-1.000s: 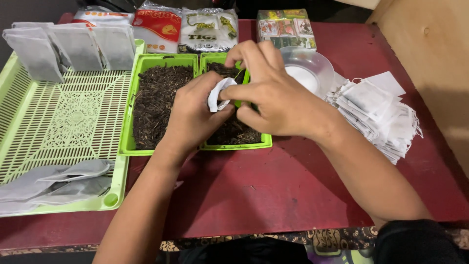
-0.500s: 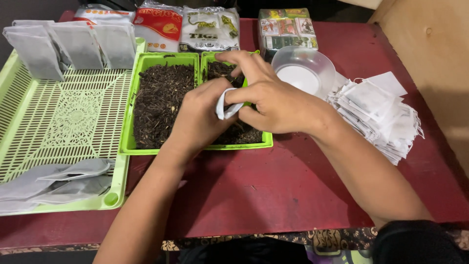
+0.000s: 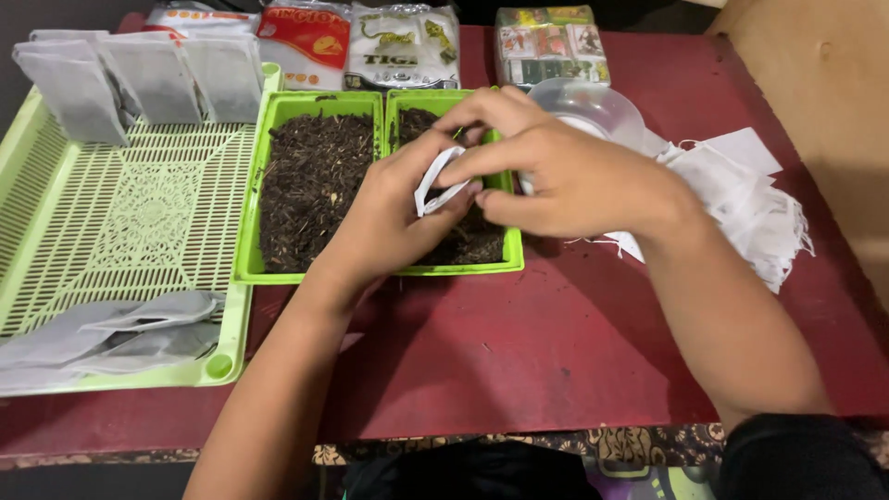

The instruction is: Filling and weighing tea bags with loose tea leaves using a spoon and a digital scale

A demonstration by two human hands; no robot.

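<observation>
On the red bench, a pale green slotted tray at nine o'clock carries filled grey sachets; printed packets lie at twelve, a clear bowl and white empty bags at two

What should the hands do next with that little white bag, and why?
Probably pinch up some dark loose tea and drop it in. The left hand and right hand hold the small white bag open right above the green trays, and it looks flat.
</observation>
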